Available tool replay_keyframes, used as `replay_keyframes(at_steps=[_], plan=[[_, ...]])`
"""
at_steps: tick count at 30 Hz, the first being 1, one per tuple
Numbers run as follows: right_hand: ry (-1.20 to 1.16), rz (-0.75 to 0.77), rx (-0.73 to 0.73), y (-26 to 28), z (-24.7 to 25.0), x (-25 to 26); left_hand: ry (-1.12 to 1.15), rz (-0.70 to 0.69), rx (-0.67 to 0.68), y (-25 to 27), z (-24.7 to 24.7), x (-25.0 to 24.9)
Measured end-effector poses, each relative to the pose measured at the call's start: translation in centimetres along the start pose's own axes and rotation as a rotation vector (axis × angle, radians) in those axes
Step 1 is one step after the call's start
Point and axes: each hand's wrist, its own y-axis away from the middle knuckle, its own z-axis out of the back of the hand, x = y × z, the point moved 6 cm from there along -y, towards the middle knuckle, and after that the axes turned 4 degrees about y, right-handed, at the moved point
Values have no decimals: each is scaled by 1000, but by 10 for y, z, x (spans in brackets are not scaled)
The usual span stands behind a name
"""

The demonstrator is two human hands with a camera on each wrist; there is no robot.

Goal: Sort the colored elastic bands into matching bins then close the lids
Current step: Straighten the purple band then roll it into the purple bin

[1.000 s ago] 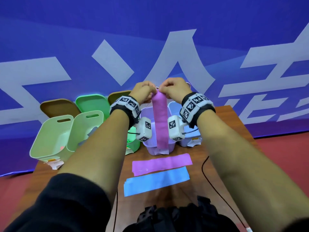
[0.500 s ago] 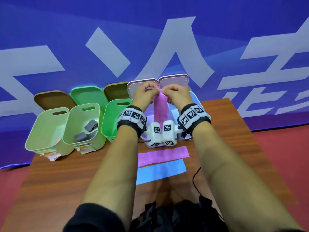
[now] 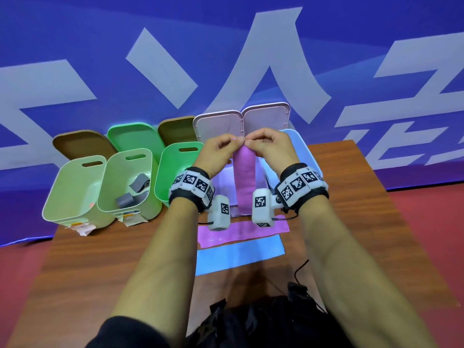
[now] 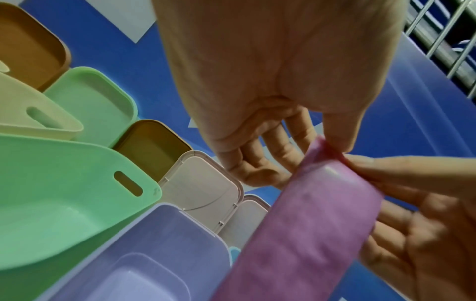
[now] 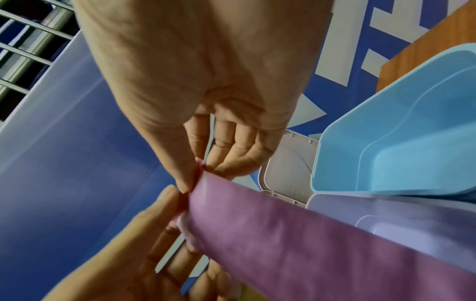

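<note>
Thumb and forefinger of the left hand (image 3: 218, 151) and of the right hand (image 3: 269, 146) are closed in a pinch on the top edge of a purple elastic band (image 3: 244, 180); the remaining fingers (image 4: 260, 163) curl loosely behind it. The band hangs straight down over the open lavender bin (image 3: 223, 183), its lower end level with the bin's front. The light blue bin (image 3: 305, 146) stands just right of the lavender one; three green bins stand to the left, the middle one (image 3: 150, 204) holding grey bands (image 3: 139, 184). All lids stand raised behind. On the desk (image 3: 88, 259), nearer the person, a second purple band (image 3: 241, 232) and a blue band (image 3: 238, 253) lie flat, side by side. Both forearms reach forward, wrists raised, knuckles up.
</note>
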Motion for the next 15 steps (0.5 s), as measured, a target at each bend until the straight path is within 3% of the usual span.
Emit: replay_keyframes(at_steps=[15], plan=[[-6,-13,23,4,8,-9,41,-28,4,-3,-8,8]])
